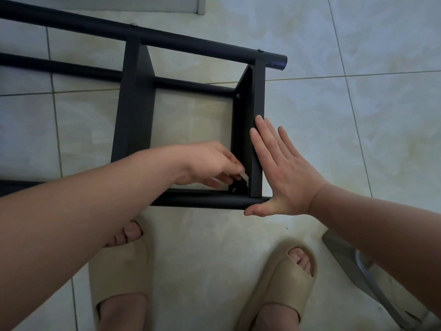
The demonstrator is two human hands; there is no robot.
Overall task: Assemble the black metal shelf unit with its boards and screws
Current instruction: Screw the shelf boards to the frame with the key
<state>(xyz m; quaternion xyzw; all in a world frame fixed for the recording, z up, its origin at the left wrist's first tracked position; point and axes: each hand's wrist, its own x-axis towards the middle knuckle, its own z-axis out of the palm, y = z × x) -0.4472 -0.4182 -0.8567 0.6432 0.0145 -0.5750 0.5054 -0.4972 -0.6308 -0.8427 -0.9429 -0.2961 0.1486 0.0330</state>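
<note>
Two hands at the end board (259, 103): our right hand (284, 177) presses flat outside it, bracing; our left hand (210, 163) pinches a pale tool (244, 176) at its inner screw (234, 189), probably tightening.

The shelf frame (143, 91) lies on the floor (358, 115), just beyond two slippers (119, 271).

No text, label, brand or number can be read anywhere here.
</note>
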